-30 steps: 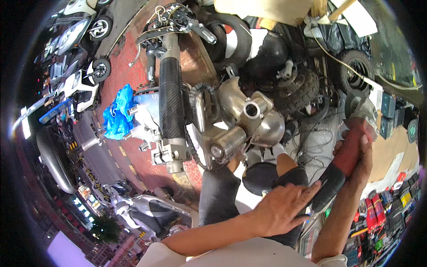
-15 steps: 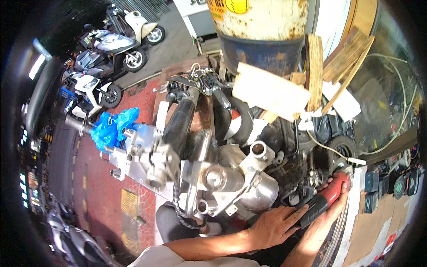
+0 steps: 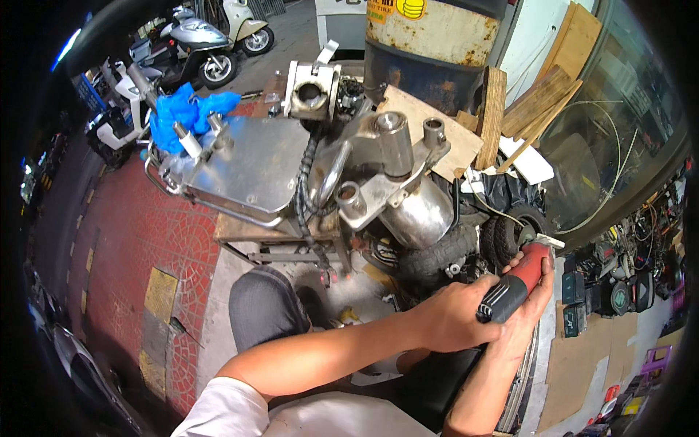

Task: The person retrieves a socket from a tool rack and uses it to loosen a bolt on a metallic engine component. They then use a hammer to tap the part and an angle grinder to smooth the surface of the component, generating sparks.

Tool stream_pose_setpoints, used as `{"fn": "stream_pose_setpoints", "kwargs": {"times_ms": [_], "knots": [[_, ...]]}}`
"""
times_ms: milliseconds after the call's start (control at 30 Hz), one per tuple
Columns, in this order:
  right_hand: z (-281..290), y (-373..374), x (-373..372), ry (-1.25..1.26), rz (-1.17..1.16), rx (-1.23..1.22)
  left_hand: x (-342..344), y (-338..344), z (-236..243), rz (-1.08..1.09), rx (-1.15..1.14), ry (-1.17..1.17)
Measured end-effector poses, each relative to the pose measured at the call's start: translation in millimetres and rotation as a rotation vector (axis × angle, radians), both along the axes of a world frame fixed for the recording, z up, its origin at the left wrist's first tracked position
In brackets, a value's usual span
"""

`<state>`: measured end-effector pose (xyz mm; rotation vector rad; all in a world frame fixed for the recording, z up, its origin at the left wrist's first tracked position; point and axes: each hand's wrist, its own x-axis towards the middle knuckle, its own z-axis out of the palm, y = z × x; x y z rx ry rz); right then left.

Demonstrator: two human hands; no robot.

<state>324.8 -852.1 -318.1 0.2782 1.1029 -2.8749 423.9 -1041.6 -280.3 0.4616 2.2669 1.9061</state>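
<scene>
My right hand [image 3: 537, 280] wraps around the red body of a red-and-black angle grinder [image 3: 520, 284], fingers along its side. At the grinder's black tail, my left hand [image 3: 455, 317] is closed, thumb beneath. The tool points up and to the right, its head near a black tyre [image 3: 506, 237], apart from the metalwork. Left of it stands a shiny metal assembly [image 3: 419, 215] with upright tubes. A flat silver metal cover [image 3: 255, 160] joins it on a wooden stand [image 3: 240, 229]. A dark braided cable [image 3: 304, 178] hangs down between them.
A blue plastic bag [image 3: 182, 116] hangs at the cover's far left. Behind are a rusty drum [image 3: 437, 51] and wooden boards [image 3: 491, 120]. Cardboard [image 3: 582, 379] and small dark boxes [image 3: 573, 284] lie right. Parked scooters [image 3: 207, 51] stand far left.
My view has shifted, revealing more of the cover and stand. The grinder has tilted and come nearer my body. My left fingers, earlier stretched along its tail, are now curled at it.
</scene>
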Motion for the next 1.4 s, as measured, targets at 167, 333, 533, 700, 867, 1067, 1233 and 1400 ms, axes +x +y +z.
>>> {"fn": "stream_pose_setpoints", "kwargs": {"times_ms": [167,333,533,700,867,1067,1233,1400], "knots": [[4.9,10.2,28.6,0.124,0.048,0.116,-4.2,25.5,-3.0,-0.205,0.457,-0.565],[11.4,9.0,45.8,0.197,0.056,0.122,5.7,28.5,-21.1,-0.152,0.361,-0.206],[22.1,-12.1,60.9,0.097,-0.062,0.256,7.2,29.2,-19.8,0.069,-0.16,0.178],[9.3,-25.0,58.6,0.071,-0.023,0.294,7.0,22.4,-31.2,0.263,-0.494,0.431],[7.9,-31.3,59.8,0.064,-0.018,0.303,12.0,20.0,-44.7,0.329,-0.478,0.523],[14.4,-42.5,64.1,0.027,-0.021,0.235,16.5,9.8,-43.0,0.292,-0.389,0.542],[6.8,-50.1,56.9,0.005,-0.022,0.12,21.2,-4.4,-35.2,0.244,-0.357,0.487],[-6.7,-50.8,35.8,0.014,0.053,0.187,11.3,-5.5,-43.6,0.197,-0.423,0.295]]}}
